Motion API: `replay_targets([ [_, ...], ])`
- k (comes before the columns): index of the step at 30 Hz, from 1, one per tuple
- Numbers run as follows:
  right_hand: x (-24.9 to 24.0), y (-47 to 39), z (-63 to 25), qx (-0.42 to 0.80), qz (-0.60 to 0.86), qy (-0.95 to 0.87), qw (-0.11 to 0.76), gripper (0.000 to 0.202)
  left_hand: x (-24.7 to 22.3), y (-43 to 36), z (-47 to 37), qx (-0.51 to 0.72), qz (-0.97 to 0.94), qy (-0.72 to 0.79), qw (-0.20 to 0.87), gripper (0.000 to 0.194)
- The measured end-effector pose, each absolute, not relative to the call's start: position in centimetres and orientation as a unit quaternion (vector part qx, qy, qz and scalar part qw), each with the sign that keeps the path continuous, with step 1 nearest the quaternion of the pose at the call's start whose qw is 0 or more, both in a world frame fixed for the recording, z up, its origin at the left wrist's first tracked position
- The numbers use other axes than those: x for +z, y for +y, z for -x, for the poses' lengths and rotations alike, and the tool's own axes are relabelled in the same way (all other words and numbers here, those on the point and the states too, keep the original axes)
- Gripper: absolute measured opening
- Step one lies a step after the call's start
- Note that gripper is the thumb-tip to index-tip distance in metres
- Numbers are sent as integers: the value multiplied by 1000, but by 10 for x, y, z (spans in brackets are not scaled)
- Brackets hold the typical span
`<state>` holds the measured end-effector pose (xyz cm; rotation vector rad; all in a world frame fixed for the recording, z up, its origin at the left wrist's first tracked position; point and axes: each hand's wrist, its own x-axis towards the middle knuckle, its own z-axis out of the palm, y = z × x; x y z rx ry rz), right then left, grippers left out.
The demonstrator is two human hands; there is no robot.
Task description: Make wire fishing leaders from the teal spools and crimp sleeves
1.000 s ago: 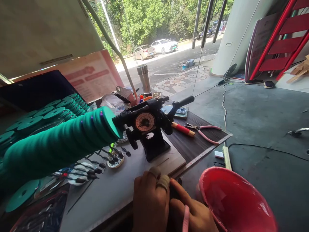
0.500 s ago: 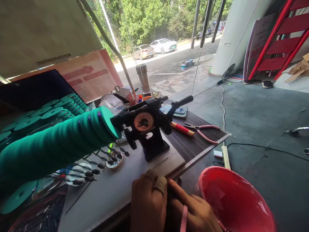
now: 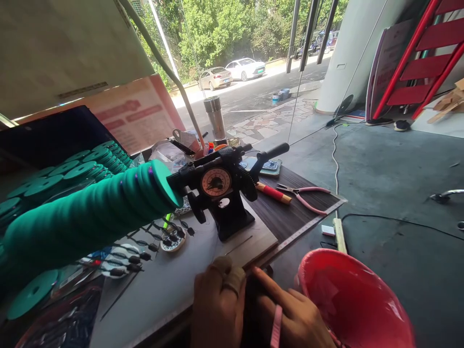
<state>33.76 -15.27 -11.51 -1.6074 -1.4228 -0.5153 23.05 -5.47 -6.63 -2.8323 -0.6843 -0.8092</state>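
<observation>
At the bench's near edge, my left hand is closed with curled fingers; pale covers wrap two fingertips. Whatever it pinches is hidden or too small to name. Close on its right, my right hand is closed around a pink-handled tool, its index finger pointing toward the left hand. The tool's working end is out of sight. Beyond both hands stands a black hand-cranked winder with a round dial. A row of green foam spools extends left from its shaft. A thin dark strand lies on the pale board.
Pink-handled pliers lie open beside a red-wrapped stick. A small bowl of beads sits among black-tipped fishing pieces. Green spools are stacked behind at left. A red bucket stands right of my hands.
My left hand has shifted slightly left, widening the gap to my right hand. The right hand stays nearly in place. The green spool row appears a little shifted right.
</observation>
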Motion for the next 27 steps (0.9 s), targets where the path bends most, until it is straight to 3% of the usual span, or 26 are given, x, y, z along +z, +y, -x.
replay_targets([
  [9,-110,-153,-339,-203,651,-582,443,32,-72,-62,-232,-296,915,-276,-6,17],
  [21,-109,-153,-340,-194,652,-575,454,33,-68,-54,-229,-302,925,-229,33,13],
  [24,-108,-160,-345,-154,655,-573,467,34,-67,-60,-228,-315,905,-281,-49,15],
  [27,-114,-173,-350,-55,686,-592,419,47,-53,-66,-228,-318,832,-395,-223,17],
])
